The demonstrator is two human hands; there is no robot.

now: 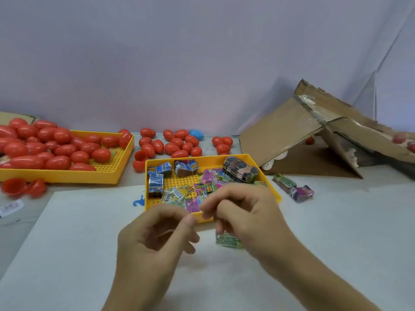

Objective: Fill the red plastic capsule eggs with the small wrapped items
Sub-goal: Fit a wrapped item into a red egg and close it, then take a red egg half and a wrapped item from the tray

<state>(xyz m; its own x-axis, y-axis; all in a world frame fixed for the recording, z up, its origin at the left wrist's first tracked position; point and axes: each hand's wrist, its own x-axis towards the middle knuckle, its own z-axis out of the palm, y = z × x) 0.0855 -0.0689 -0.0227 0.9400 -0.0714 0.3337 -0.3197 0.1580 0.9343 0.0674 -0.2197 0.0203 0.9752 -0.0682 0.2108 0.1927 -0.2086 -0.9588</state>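
Over the table, right hand [244,217] gripping wrapped item [226,240]

Soft even light, motion-blurred hands [202,225]

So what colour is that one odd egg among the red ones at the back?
Blue egg; the head view shows it.

A makeshift packing station for hand assembly: a plain table [336,221] against a draped cloth backdrop [202,63], yellow trays [107,176] of red eggs [60,151] and wrapped items [208,176] sorted in bulk, and a torn carton [314,135] lying open.
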